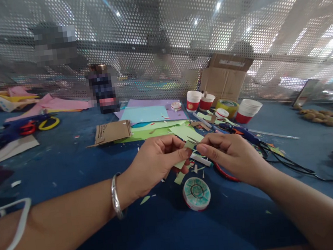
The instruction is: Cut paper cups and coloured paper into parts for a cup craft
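Pinched in my left hand (161, 157) is a small piece of light green paper (180, 164), over the middle of the blue table. My right hand (233, 155) holds red-handled scissors (226, 173); their narrow blades point left and touch or nearly touch the top of the paper. Just below both hands, a round disc (196, 193) with a green painted top and a red-and-white side lies on the table. Green paper scraps (179, 177) are scattered beside it.
Behind my hands lie coloured sheets (145, 114) and a cardboard piece (112, 132). Paper cups (248, 110), yellow tape (227, 108) and a blue glue gun (247, 134) with black cable are at the right. Yellow-handled scissors (49, 123) lie far left.
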Motion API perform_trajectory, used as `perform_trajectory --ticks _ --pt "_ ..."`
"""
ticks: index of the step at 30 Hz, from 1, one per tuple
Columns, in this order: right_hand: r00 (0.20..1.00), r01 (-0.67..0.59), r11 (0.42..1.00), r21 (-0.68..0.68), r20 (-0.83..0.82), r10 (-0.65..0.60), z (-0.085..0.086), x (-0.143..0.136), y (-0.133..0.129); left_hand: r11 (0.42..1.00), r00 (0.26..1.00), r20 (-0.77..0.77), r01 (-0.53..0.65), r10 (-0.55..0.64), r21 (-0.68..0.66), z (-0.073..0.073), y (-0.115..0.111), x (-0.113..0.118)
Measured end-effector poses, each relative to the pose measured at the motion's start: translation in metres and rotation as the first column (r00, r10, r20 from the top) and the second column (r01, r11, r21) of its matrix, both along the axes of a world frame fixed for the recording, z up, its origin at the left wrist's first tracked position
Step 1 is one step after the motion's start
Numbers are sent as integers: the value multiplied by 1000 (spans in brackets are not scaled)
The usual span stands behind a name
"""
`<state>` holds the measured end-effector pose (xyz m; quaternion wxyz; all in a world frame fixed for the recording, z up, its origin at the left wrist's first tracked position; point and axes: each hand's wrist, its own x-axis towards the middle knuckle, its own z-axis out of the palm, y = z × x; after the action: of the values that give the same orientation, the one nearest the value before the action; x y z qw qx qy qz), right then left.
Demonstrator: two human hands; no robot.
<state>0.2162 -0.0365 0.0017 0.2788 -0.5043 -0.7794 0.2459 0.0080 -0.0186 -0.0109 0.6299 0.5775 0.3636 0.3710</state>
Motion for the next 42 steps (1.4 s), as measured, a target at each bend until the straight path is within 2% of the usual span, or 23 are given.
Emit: perform_trajectory --ticks 12,19,27,35,42 --pt "999 -35 999 -2 2 35 1 -1 -1 999 999 -12 38 -37 33 1 0 0" --pt "999 -40 999 17 -20 40 0 0 0 999 997 -66 -29 32 45 -4 2 -3" --pt "999 -24 1000 12 -27 24 0 2 0 996 993 -81 -82 84 26 -1 2 -4" --pt "999 -18 1000 20 -31 18 0 3 0 960 979 -104 -150 178 235 2 4 -4" --pt "999 -14 1000 28 -31 14 0 2 0 962 972 -146 -146 183 233 4 1 -5"
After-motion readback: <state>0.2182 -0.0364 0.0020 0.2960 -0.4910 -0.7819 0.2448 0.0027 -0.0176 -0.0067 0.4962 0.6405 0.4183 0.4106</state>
